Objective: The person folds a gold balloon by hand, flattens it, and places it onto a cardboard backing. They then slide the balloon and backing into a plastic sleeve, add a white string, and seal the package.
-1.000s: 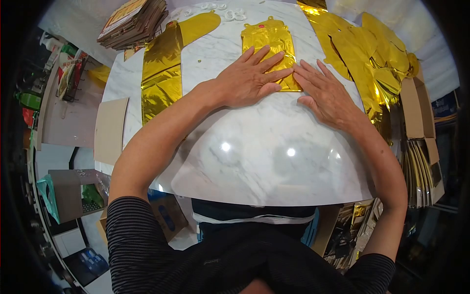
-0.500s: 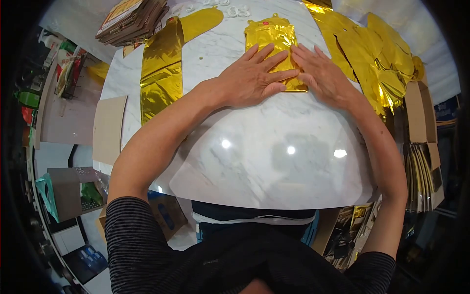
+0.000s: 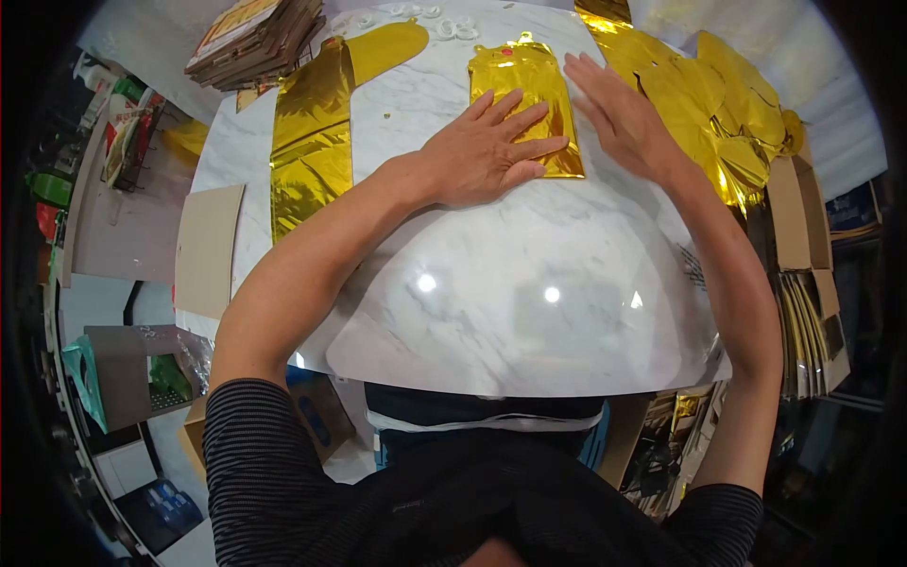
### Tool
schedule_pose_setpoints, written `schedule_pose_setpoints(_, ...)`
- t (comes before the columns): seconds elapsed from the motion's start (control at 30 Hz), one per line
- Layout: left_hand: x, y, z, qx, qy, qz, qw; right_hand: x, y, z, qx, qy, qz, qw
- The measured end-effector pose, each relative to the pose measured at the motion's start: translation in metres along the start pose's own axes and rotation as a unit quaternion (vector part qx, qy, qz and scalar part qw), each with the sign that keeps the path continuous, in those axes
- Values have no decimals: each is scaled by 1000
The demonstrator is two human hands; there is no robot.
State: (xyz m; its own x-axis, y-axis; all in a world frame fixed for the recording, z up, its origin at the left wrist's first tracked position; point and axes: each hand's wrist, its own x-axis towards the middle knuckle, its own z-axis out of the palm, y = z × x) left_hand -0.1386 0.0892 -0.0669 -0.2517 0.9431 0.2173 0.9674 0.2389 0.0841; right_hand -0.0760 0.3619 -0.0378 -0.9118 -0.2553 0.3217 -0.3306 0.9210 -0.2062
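A flat gold foil packet [image 3: 548, 99] with a scalloped top edge and a small red spot lies on the marble-patterned table [image 3: 444, 312]. My left hand [image 3: 487, 151] rests with spread fingers on its left and lower part, pressing nothing else. Just beyond the packet's right edge, my right hand [image 3: 624, 123] is stretched out flat, side tilted, holding nothing. Left of my hands lies a long gold foil strip [image 3: 312, 142], with a rounded gold piece [image 3: 389, 47] beside its top.
Stacked printed cards [image 3: 250, 38] stand at the back left, and white rings [image 3: 456, 29] lie at the back. A heap of gold foil pieces [image 3: 709, 94] covers the right side. Cardboard [image 3: 210, 250] lies at the left edge; an open carton [image 3: 798, 213] is at the right.
My right hand has lifted off the packet and moved to its right side. My left hand has stayed on the packet, and more of the foil now shows.
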Motion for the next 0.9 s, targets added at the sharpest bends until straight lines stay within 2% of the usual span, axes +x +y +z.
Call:
schedule_pose_setpoints(0.07, 2, -1, -2, 18, -13, 0, 1000, -34, -42, -19, -67, -27, -86, 994)
schedule_pose_setpoints(0.1, 3, -2, -2, 14, -10, -2, 1000, -52, -58, -22, -47, -74, -55, 995)
schedule_pose_setpoints(0.2, 1, -2, 2, 12, -8, 0, 1000, -98, -85, -20, -14, -123, -47, 991)
schedule_pose_setpoints(0.3, 1, -1, -1, 13, -8, 3, 1000, -101, -88, -38, -34, -150, -28, 988)
schedule_pose_setpoints(0.4, 1, 0, -4, 19, -20, 4, 1000, -83, -74, -41, 24, -171, 11, 985)
schedule_pose_setpoints(0.47, 2, -1, -3, 1, -22, -3, 1000, -56, -75, -24, 103, 45, 96, 989)
schedule_pose_setpoints(0.5, 2, -1, -3, 2, -23, 1, 1000, -40, -73, -10, 103, 48, 99, 989)
schedule_pose_setpoints(0.57, 3, -1, -3, 15, -24, 1, 1000, -17, -69, 21, -51, 161, 81, 982)
schedule_pose_setpoints(0.6, 4, -1, -5, 18, -24, 2, 1000, -17, -69, 31, -50, 165, 81, 982)
schedule_pose_setpoints(0.67, 2, 0, -6, 21, -37, -6, 999, -15, -73, 46, -76, 38, 168, 982)
schedule_pose_setpoints(0.77, 4, -1, -5, 5, -40, -6, 999, -17, -70, 44, -75, 20, 157, 985)
schedule_pose_setpoints(0.9, 3, -1, -6, 12, -31, -13, 999, -16, -68, 51, -122, 61, 150, 979)
